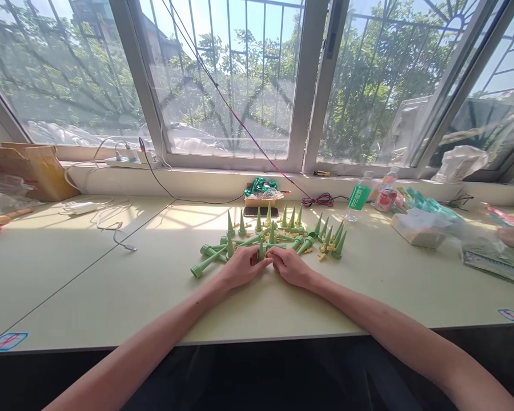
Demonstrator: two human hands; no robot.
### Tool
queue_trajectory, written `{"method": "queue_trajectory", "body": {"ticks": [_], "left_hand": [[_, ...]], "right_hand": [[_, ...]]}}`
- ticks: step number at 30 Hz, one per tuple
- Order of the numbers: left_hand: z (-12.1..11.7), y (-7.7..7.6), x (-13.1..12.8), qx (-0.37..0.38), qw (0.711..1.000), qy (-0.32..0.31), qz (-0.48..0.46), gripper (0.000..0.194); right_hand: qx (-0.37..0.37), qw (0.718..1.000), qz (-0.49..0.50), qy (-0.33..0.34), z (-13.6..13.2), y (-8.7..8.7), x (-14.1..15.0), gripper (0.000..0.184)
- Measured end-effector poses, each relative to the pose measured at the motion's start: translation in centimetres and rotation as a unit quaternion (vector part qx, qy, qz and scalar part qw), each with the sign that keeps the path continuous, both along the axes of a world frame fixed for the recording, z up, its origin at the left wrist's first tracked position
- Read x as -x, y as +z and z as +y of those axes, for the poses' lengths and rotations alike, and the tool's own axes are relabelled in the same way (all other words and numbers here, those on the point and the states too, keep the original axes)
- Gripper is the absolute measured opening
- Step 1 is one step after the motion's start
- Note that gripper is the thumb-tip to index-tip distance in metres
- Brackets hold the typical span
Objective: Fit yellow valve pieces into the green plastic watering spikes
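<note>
While the left hand (pixel 243 267) grips a green spike (pixel 261 249) upright, dead ahead at 12 o'clock, I'd brace it against the table (pixel 111 297) and let the right hand (pixel 292 266) do the fine work, though honestly can't tell if its bunched fingertips pinch anything.

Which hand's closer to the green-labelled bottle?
Right. The right hand is on the near side of the green-labelled bottle and to its left; the left hand is similarly near-side but farther left.
</note>
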State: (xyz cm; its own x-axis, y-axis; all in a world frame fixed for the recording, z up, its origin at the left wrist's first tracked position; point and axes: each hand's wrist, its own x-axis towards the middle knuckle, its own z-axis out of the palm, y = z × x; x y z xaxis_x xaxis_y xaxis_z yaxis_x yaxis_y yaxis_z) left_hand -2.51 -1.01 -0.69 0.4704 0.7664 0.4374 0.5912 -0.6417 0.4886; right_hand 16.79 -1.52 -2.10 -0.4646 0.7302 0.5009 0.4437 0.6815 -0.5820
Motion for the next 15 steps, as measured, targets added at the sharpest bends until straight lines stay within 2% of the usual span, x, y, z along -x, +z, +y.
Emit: {"method": "queue_trajectory", "body": {"ticks": [10,15], "left_hand": [[0.18,0.01,0.06,0.005,1.000,0.011,-0.009,0.045],[0.17,0.13,0.10,0.001,1.000,0.021,-0.014,0.045]], "right_hand": [[0.059,0.998,-0.008,-0.003,-0.02,0.57,-0.38,0.023],[0.051,0.999,-0.014,-0.006,-0.19,1.03,-0.57,0.018]]}}
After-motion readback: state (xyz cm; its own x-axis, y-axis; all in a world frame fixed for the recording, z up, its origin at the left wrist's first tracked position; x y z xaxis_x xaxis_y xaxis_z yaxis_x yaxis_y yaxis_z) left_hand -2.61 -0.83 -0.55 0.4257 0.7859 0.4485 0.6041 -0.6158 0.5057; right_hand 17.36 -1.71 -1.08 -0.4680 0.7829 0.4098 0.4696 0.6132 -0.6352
